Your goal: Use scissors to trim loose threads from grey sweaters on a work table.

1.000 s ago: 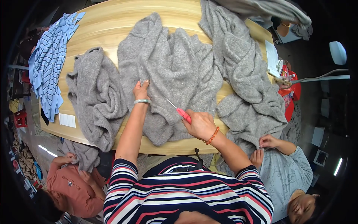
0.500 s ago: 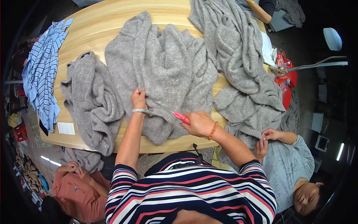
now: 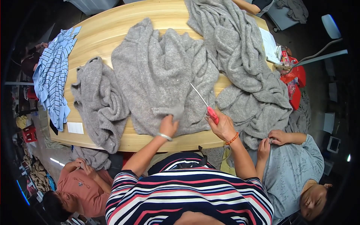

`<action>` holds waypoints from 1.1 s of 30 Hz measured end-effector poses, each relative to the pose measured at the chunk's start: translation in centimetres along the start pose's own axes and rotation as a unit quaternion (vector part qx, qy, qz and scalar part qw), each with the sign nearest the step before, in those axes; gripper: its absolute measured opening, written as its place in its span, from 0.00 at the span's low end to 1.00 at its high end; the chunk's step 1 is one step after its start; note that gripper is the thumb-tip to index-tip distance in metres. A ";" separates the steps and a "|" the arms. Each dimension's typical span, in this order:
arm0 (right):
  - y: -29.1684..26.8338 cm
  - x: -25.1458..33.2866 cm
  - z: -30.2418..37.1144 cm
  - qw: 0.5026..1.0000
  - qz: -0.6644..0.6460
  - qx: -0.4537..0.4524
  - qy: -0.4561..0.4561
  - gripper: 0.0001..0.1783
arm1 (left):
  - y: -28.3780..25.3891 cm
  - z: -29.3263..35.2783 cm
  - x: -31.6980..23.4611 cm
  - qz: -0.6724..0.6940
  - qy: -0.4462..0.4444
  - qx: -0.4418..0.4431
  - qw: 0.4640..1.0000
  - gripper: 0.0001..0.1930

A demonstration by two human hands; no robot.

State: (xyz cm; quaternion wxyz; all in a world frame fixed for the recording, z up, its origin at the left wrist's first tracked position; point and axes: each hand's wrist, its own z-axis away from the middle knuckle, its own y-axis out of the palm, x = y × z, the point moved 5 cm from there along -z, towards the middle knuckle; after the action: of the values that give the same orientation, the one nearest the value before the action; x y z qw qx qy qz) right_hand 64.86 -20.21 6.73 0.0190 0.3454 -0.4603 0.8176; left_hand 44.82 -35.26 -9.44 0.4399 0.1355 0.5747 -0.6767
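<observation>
A grey knitted sweater (image 3: 153,71) lies spread over the middle of the table in front of me. My left hand (image 3: 168,126) is closed on a fold of its knit near the lower edge; the fold is slightly blurred. In my right hand (image 3: 222,126) is a tool with a red handle and a thin, straight metal shaft (image 3: 200,96). The shaft points up and left over the sweater's right part, and I cannot tell its exact kind or whether the tip touches the knit.
More grey knitwear lies to the left (image 3: 99,101) and right (image 3: 243,52) on the wooden table (image 3: 165,12). A blue striped garment (image 3: 56,71) hangs over the left edge, near a white paper (image 3: 75,128). Two people sit close by on either side, handling small pieces; another person's arm shows at the far right.
My left hand has moved right and toward me, now gripping a fold lower on the sweater. My right hand has shifted right, and the tool has swung away from the left hand, pointing more upward.
</observation>
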 end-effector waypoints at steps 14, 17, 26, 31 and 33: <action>-0.2 -0.3 1.0 0.996 -0.051 -0.059 -0.051 0.14 | -32.6 6.7 18.6 0.712 -0.048 -0.434 0.550 0.26; 0.6 -0.4 1.0 0.998 -0.017 -0.029 -0.046 0.13 | -24.6 8.6 23.6 0.566 -0.322 -0.495 0.576 0.31; 1.9 0.0 0.6 1.000 -0.006 0.003 -0.030 0.12 | -20.2 -5.4 1.0 -0.365 0.099 -0.292 0.878 0.40; 1.7 -0.5 0.4 0.999 -0.016 -0.015 -0.026 0.13 | -23.4 -10.9 5.7 0.377 -0.074 -0.016 0.923 0.19; 1.6 -2.3 0.7 0.999 -0.025 -0.030 0.001 0.13 | -28.2 -8.3 -3.5 0.489 -0.038 -0.022 0.871 0.17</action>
State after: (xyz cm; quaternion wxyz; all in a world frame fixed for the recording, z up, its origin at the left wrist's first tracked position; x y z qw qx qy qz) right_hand 66.43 -21.02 4.45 0.0506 0.3556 -0.4758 0.8029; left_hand 22.98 -27.64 9.05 0.7389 0.3641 0.4326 -0.3666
